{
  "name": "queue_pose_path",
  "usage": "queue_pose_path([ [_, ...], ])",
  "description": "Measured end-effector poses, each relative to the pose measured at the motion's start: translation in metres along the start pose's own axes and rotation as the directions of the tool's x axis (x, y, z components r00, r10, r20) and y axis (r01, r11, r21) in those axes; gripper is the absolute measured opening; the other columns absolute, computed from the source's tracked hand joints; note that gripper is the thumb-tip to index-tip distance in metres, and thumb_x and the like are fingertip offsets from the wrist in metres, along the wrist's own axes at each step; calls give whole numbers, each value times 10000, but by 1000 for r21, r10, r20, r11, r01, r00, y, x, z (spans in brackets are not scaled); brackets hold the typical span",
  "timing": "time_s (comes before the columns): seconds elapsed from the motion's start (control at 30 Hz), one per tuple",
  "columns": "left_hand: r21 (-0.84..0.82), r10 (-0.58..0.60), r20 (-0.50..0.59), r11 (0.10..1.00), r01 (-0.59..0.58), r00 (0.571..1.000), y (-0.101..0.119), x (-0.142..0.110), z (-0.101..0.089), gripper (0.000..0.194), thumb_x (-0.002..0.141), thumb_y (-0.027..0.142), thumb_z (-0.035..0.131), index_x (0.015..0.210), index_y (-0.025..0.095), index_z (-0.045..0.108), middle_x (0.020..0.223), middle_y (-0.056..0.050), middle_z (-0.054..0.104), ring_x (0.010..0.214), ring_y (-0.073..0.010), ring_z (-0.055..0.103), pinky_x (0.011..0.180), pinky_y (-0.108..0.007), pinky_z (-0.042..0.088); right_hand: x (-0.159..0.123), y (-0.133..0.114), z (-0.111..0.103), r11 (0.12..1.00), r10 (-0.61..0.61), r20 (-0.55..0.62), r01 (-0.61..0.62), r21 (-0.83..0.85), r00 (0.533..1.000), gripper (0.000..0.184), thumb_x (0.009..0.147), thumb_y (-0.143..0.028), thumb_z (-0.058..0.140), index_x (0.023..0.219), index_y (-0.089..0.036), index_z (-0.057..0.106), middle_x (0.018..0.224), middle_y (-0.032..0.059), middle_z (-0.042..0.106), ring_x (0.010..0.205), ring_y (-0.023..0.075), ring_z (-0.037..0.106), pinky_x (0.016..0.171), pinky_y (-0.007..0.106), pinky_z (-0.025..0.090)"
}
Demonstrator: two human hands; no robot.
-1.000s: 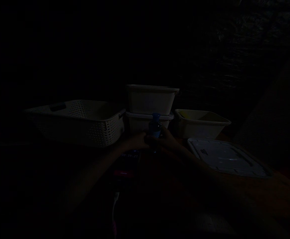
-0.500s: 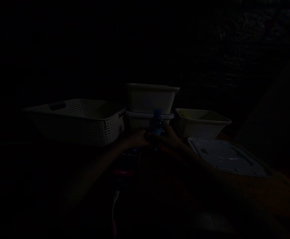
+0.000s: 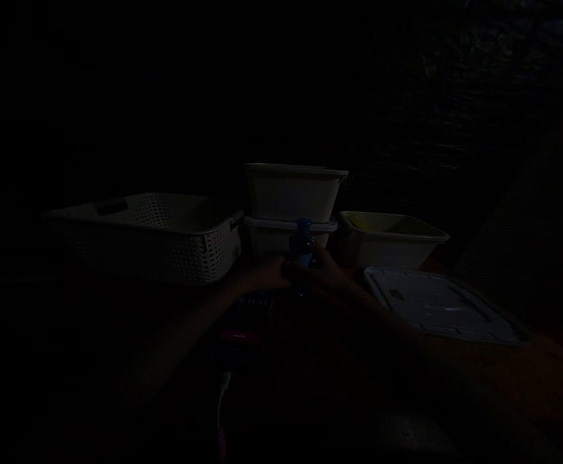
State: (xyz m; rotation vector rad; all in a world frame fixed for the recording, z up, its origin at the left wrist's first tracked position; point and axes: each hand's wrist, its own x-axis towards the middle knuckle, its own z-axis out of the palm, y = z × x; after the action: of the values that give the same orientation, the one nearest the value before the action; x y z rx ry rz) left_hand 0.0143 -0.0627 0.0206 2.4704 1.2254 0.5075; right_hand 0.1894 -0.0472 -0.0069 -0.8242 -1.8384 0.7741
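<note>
Gripping blue, narrow-necked plastic bottle [image 3: 302, 243], upright | right hand [image 3: 328, 272] curled round it; left hand [image 3: 270, 272] alongside, closure too dark to tell | grasp made; remainder unclear

The bottle [image 3: 302, 243] is blue. The basket [image 3: 165, 254] at nine o'clock is off-white, hole-patterned; the lid [image 3: 440, 303] at four, grey.

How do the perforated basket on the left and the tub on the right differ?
The basket has perforated walls; the tub's look solid. The basket looks larger than the tub. A yellow patch shows inside the tub, none visible in the basket. Both are pale and open-topped.
</note>
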Motion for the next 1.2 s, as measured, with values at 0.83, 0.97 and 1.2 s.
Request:
queue_pose_path([
  [0.83,25,-104,-56,994,105,993,1,-2,-2,360,675,390,619,950,165,670,852,-59,686,735,-197,638,608,-245,470,1,-1,-1,998,-63,26,63,-1,998,586,680,-345,714,1193,-174,486,1115,96,605,1008,238,599,803,369,523],
  [0.97,49,-106,-80,993,110,991,-2,-1,-1,387,677,438,612,963,183,669,895,-71,689,777,-224,648,620,-270,481,1,-4,-2,996,-83,31,83,-19,996,602,684,-340,713,1210,-175,472,1163,113,580,1052,251,578,810,372,521],
  [1.2,37,-119,-71,992,122,990,-12,3,2,398,653,430,634,958,176,668,885,-62,692,788,-228,651,606,-265,478,1,-9,-1,999,-44,54,44,3,998,608,676,-320,712,1203,-155,456,1098,101,606,974,228,604,794,362,518],
])
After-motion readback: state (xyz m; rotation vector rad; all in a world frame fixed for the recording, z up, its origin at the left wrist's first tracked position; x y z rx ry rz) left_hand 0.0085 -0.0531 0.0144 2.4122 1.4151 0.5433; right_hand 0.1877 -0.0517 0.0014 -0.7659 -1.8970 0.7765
